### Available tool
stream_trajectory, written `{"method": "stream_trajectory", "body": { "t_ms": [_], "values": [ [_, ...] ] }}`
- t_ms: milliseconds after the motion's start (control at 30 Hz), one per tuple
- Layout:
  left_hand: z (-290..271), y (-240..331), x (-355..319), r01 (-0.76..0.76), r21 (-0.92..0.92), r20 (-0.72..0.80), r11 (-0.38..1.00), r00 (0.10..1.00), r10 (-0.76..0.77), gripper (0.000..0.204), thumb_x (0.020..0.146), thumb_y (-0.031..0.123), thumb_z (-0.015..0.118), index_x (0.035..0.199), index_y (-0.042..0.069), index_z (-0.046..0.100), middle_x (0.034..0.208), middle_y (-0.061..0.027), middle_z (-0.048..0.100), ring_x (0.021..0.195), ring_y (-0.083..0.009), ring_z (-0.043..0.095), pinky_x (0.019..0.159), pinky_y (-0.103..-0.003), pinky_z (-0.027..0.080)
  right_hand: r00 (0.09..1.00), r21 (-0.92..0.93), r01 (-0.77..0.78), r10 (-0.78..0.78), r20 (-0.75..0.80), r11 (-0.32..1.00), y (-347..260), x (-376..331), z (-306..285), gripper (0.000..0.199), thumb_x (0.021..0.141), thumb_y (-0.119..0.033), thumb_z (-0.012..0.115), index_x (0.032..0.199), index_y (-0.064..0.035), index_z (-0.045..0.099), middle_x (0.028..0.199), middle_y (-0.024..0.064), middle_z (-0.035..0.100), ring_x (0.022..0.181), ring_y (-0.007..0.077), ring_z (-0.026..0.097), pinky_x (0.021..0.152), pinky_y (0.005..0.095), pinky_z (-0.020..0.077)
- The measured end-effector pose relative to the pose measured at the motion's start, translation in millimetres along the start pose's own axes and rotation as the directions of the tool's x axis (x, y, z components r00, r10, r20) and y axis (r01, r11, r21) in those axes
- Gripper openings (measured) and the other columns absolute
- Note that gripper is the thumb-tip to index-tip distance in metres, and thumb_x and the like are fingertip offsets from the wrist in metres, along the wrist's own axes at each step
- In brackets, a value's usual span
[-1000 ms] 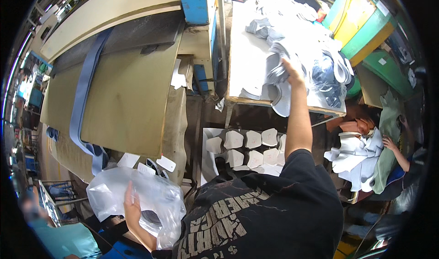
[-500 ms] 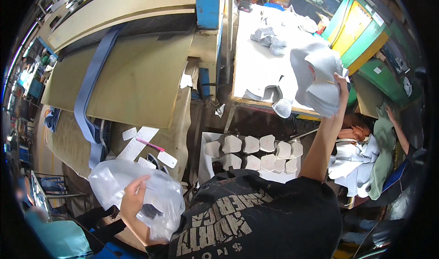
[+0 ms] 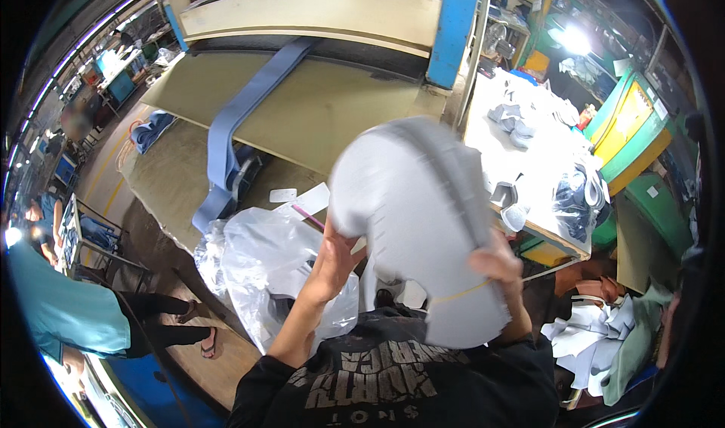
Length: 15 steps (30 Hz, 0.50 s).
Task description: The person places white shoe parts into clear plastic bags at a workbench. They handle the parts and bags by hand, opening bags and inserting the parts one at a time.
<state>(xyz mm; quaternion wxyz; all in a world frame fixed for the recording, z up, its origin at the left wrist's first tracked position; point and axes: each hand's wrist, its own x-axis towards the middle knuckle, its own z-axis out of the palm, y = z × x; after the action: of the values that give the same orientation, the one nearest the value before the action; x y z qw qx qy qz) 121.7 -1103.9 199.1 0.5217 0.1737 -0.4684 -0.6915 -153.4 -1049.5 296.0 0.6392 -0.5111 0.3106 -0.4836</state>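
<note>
A thick stack of grey curved cut pieces [image 3: 411,201], bound with a thin yellow band, is held up in front of my chest. Its left edge rests against my left hand [image 3: 332,263], whose fingers go partly behind it. On the other side my right hand [image 3: 498,263], slightly blurred, grips the right edge near the band. Just left of my left forearm lies a crumpled clear plastic bag [image 3: 260,258]. White paper slips [image 3: 310,200] and a pink pen [image 3: 306,216] are beyond it, partly covered.
A blue strap [image 3: 249,111] runs across the machine's tan board [image 3: 340,118]. To the right, a white table [image 3: 491,163] bears grey pieces and a dark bundle in clear plastic [image 3: 580,194]. Fabric scraps [image 3: 593,337] lie at lower right. A person in teal [image 3: 68,292] stands at left.
The grey stack has come from over the right-hand table to in front of my chest. My left hand has left the plastic bag and joined the right on the stack. The view has shifted left.
</note>
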Motion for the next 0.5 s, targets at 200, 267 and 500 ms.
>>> {"method": "stream_trajectory", "body": {
  "t_ms": [200,267,500],
  "values": [
    [-63.4,-1.1,-81.2,-0.122,-0.098,-0.305,0.988,0.948,0.086,0.082,0.106,0.066,0.039,0.164,0.011,0.022,0.16,-0.016,0.039,0.144,-0.0316,0.042,0.118,-0.046,0.039,0.868,-0.026,-0.343,0.328,0.372,0.939,37.3,37.0,116.6,0.084,0.085,-0.025,0.082,0.153,0.0041,0.041,0.144,0.0127,0.056,0.133,0.0187,0.049,0.113,0.0328,0.0373],
    [-80.5,4.4,-107.1,-0.136,-0.09,-0.387,0.987,0.918,0.091,0.081,0.106,0.066,0.041,0.163,0.01,0.026,0.157,-0.0153,0.044,0.141,-0.031,0.047,0.116,-0.046,0.042,0.794,-0.127,-0.389,0.402,0.456,0.913,50.9,46.9,135.2,0.085,0.085,-0.023,0.082,0.153,0.0041,0.04,0.143,0.013,0.056,0.133,0.0188,0.049,0.113,0.0332,0.0375],
    [-80.9,45.5,-167.4,-0.251,-0.113,-0.563,0.961,0.813,0.146,0.071,0.107,0.056,0.048,0.156,0.006,0.038,0.147,-0.0144,0.055,0.129,-0.0282,0.059,0.108,-0.045,0.051,0.774,-0.242,-0.272,0.361,0.52,0.931,82.8,34.9,150.9,0.084,0.091,-0.022,0.081,0.155,0.0061,0.034,0.14,0.0126,0.056,0.131,0.019,0.049,0.112,0.0326,0.0389]
  ]
}}
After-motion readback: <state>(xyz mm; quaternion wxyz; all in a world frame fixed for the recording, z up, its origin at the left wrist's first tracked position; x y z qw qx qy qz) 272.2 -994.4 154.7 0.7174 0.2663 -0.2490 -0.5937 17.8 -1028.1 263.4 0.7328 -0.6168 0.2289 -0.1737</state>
